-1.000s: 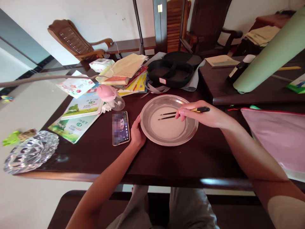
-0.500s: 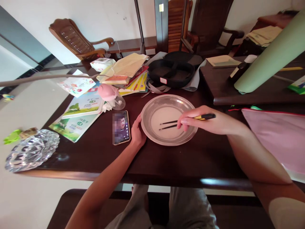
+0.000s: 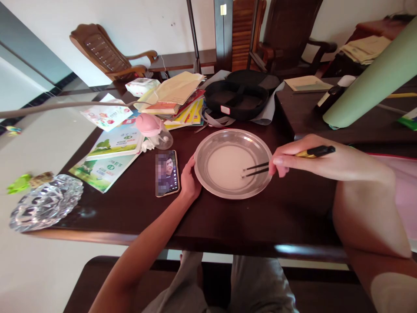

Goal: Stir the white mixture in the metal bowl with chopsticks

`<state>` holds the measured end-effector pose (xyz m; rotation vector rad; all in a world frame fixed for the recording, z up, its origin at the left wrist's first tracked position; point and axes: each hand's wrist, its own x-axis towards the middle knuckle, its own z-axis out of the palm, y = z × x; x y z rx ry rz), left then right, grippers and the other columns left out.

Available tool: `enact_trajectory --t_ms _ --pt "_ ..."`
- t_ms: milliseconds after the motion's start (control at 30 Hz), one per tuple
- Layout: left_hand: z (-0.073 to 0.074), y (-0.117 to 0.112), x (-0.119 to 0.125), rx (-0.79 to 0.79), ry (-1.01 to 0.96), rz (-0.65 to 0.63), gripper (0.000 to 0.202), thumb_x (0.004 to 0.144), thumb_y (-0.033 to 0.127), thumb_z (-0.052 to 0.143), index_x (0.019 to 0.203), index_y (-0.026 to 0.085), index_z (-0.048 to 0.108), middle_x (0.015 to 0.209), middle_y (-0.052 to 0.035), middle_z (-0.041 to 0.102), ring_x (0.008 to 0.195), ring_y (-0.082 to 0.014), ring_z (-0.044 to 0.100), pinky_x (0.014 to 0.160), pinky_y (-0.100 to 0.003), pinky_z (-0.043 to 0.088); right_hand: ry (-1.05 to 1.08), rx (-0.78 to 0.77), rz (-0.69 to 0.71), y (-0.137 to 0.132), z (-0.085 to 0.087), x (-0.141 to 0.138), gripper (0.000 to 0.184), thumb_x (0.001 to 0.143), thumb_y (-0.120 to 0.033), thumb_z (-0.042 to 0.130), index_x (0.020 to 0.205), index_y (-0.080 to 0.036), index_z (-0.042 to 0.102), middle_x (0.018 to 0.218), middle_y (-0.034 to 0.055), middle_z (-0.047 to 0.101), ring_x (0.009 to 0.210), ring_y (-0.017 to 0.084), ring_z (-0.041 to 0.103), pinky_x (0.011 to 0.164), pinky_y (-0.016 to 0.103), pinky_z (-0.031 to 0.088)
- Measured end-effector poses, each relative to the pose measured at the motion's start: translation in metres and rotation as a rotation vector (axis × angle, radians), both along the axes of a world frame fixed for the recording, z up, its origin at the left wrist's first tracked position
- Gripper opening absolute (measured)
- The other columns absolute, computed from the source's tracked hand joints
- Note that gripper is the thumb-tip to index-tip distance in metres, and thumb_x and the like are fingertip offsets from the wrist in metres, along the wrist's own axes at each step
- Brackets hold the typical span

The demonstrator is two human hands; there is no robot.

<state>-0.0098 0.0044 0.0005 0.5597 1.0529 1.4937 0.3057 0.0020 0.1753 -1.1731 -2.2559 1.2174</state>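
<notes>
A round metal dish (image 3: 233, 191) sits on the dark table in front of me, with a pale, whitish layer (image 3: 224, 165) across its bottom; I cannot tell whether that is liquid. My left hand (image 3: 190, 181) grips the dish's left rim, its fingers partly hidden by the edge. In my right hand (image 3: 302, 158) is a pair of black chopsticks (image 3: 257, 168) with gold-banded upper ends. Their tips are slightly apart and reach over the right part of the pale layer. The hand itself hovers at the right rim.
A phone (image 3: 167, 173) with a lit screen lies left of my left hand. Behind are a pink-lidded bottle (image 3: 151, 126), booklets (image 3: 114, 141), and an open black case (image 3: 236, 100). A glass bowl (image 3: 48, 202) stands far left; a green cylinder (image 3: 368, 82) leans at right.
My right hand has moved to the right with the chopsticks, drawing their tips from the dish's middle toward its right side. My left hand stays at the rim.
</notes>
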Motion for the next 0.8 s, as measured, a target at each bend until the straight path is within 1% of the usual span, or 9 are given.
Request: enact_trajectory --t_ms 67,133,233,367,467,567,633,700,800 --pt "0.000 0.000 -0.001 0.006 0.007 -0.001 0.045 0.082 0.046 0.079 0.121 0.025 0.087 0.122 -0.0069 0.091 0.144 -0.0394 0.075 0.128 -0.052 0.057 0.037 -0.051 0.093 -0.002 -0.003 -0.005 0.060 0.105 -0.077 0.070 0.079 -0.025 0.083 0.087 0.0076 0.088 0.083 0.024 0.081 0.083 0.038 0.061" --pt "0.001 0.000 -0.001 0.009 0.017 -0.002 0.043 0.082 0.047 0.080 0.119 0.026 0.087 0.124 -0.0067 0.091 0.146 -0.0387 0.075 0.129 -0.051 0.056 0.087 -0.079 0.146 -0.001 -0.011 -0.016 0.057 0.108 -0.073 0.069 0.083 -0.024 0.084 0.095 0.0084 0.090 0.089 0.024 0.082 0.086 0.037 0.062" --pt "0.002 0.000 0.000 0.008 0.021 0.003 0.038 0.081 0.047 0.081 0.112 0.025 0.087 0.127 -0.0072 0.090 0.146 -0.0383 0.074 0.129 -0.050 0.056 0.184 -0.050 0.132 0.006 -0.030 -0.035 0.058 0.107 -0.074 0.069 0.087 -0.023 0.085 0.098 0.0088 0.090 0.093 0.023 0.082 0.091 0.038 0.062" --pt "0.002 0.000 0.000 0.004 0.018 0.005 0.038 0.083 0.047 0.081 0.113 0.025 0.087 0.126 -0.0078 0.090 0.144 -0.0388 0.075 0.127 -0.051 0.057 0.186 0.063 -0.009 0.018 -0.045 -0.043 0.062 0.104 -0.080 0.066 0.081 -0.025 0.082 0.102 0.0092 0.091 0.102 0.028 0.083 0.100 0.043 0.061" --pt "0.000 0.000 -0.001 -0.001 0.019 0.000 0.044 0.083 0.047 0.080 0.121 0.025 0.086 0.125 -0.0076 0.090 0.143 -0.0388 0.075 0.126 -0.051 0.057 0.148 0.118 -0.110 0.019 -0.040 -0.032 0.061 0.104 -0.080 0.067 0.078 -0.026 0.080 0.101 0.0091 0.090 0.105 0.030 0.083 0.101 0.045 0.060" --pt "-0.001 0.000 -0.001 0.003 0.013 -0.006 0.046 0.083 0.047 0.079 0.123 0.025 0.086 0.125 -0.0078 0.090 0.143 -0.0390 0.076 0.127 -0.052 0.057 0.069 0.096 -0.149 0.014 -0.026 -0.016 0.060 0.106 -0.079 0.067 0.078 -0.028 0.081 0.098 0.0086 0.089 0.101 0.031 0.082 0.096 0.045 0.060" --pt "0.000 0.000 0.000 0.008 0.007 -0.006 0.044 0.084 0.047 0.079 0.121 0.024 0.086 0.125 -0.0078 0.091 0.144 -0.0395 0.076 0.127 -0.052 0.057 0.029 0.068 -0.135 0.009 -0.015 -0.007 0.061 0.106 -0.080 0.066 0.076 -0.029 0.081 0.092 0.0078 0.087 0.095 0.030 0.081 0.092 0.045 0.060" --pt "0.000 0.000 0.000 0.005 0.001 -0.002 0.043 0.083 0.045 0.079 0.119 0.024 0.087 0.124 -0.0074 0.091 0.144 -0.0397 0.076 0.127 -0.052 0.058 0.006 0.014 -0.073 0.004 -0.007 -0.002 0.061 0.106 -0.079 0.068 0.075 -0.029 0.081 0.087 0.0067 0.086 0.088 0.028 0.080 0.091 0.044 0.061" --pt "0.001 0.000 0.000 -0.005 0.007 0.008 0.041 0.082 0.044 0.079 0.117 0.025 0.086 0.122 -0.0069 0.091 0.143 -0.0394 0.075 0.127 -0.051 0.058 0.036 -0.080 0.027 -0.002 -0.004 -0.008 0.058 0.104 -0.076 0.073 0.074 -0.027 0.081 0.087 0.0060 0.088 0.085 0.026 0.081 0.091 0.042 0.064"
